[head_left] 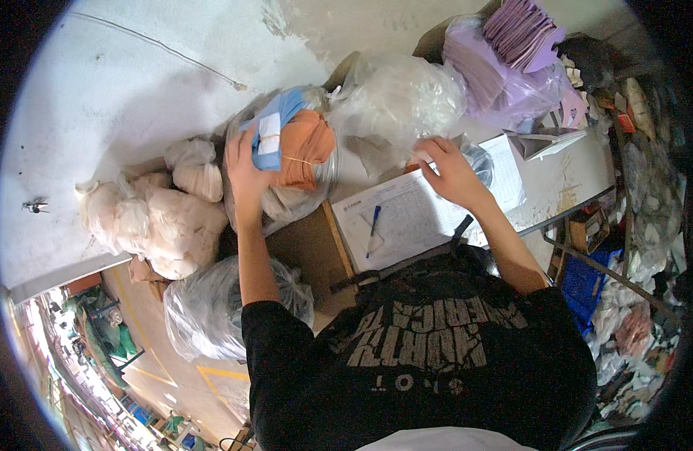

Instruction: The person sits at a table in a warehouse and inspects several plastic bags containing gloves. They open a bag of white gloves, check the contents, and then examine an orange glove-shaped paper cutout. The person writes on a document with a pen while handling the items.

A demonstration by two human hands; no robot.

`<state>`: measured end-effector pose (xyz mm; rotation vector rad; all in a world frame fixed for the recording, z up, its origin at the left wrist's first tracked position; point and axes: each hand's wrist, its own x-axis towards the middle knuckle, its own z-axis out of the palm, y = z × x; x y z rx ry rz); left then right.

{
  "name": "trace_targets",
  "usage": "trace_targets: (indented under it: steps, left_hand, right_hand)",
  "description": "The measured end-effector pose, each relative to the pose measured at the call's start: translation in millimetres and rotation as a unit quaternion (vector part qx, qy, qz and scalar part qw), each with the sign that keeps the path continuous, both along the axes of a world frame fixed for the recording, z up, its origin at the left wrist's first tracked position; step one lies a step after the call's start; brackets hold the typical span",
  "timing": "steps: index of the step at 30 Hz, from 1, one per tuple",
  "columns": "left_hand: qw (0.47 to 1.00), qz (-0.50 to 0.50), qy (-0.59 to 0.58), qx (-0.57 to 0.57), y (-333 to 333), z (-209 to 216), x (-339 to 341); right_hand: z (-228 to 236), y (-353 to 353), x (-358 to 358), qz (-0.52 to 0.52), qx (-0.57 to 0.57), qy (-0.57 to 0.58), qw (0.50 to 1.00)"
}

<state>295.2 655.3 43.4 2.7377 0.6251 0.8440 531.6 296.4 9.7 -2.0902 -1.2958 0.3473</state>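
Note:
My left hand (pixel 250 174) is closed round the near left edge of a blue bundle of flat pieces (pixel 288 109) with a white paper label (pixel 269 133) on it. Right beside it, an orange stack of flat pieces (pixel 307 146) is tied with a thin band. Both lie on top of a filled clear plastic bag (pixel 327 180). My right hand (pixel 450 174) is over the far edge of the paper sheets (pixel 406 214), close to a puffed clear plastic bag (pixel 406 90). Its fingers are bent together; what they hold, if anything, is hidden.
A blue pen (pixel 374 222) lies on the sheets. Bags of pale pieces (pixel 170 218) stand at the left, purple stacks (pixel 504 83) at the far right. A clear plastic bundle (pixel 211 312) sits below the table, near a blue crate (pixel 583 289) and scraps at the right.

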Motion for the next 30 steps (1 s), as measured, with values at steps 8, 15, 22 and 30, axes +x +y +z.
trace_targets:
  steps: [8,15,22,30]
  left_hand:
    - [0.994,-0.019,-0.018,-0.110,-8,-11,7]
    - [0.973,0.021,-0.029,-0.230,-10,-19,6]
    - [0.985,0.040,-0.044,-0.161,-5,-42,16]
    - [0.982,0.047,-0.080,-0.162,-20,-40,16]
  right_hand:
    - [-21,105,50,-0.028,-0.104,-0.342,0.933]
    - [-23,74,124,-0.104,-0.066,-0.137,0.983]
    - [5,75,126,-0.104,-0.187,-0.352,0.911]
    - [-36,114,150,-0.099,-0.204,-0.128,0.965]
